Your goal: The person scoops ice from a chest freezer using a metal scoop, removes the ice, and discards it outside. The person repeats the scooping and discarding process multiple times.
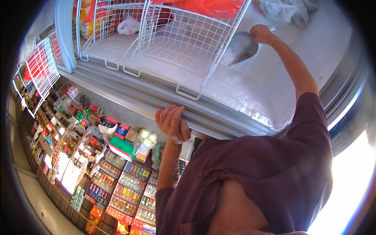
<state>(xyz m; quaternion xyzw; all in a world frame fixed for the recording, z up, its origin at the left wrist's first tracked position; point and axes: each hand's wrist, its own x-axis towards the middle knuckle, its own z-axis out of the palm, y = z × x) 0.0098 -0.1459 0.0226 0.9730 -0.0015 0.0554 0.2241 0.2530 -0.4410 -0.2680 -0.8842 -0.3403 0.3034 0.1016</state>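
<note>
My right hand [261, 34] is closed round the handle of a metal scoop [246, 47], at the upper right of the head view. The scoop's bowl lies against white frost [250, 90] inside a chest freezer, with some white grains in it. My left hand [171, 122] has its fingers curled over the freezer's metal rim [98, 87], lower in the view. Just left of the scoop stand white wire baskets [168, 51], one with a red plastic bag [209, 7] on it. Crumpled translucent bags [282, 9] lie beyond the scoop.
A second wire basket [41, 72] with red contents is at the far left. Past the freezer's edge are shelves [127, 184] packed with bottles and packets, with several boxes [121, 145] and a bag of pale green vegetables [147, 139]. A bright opening is at the lower right.
</note>
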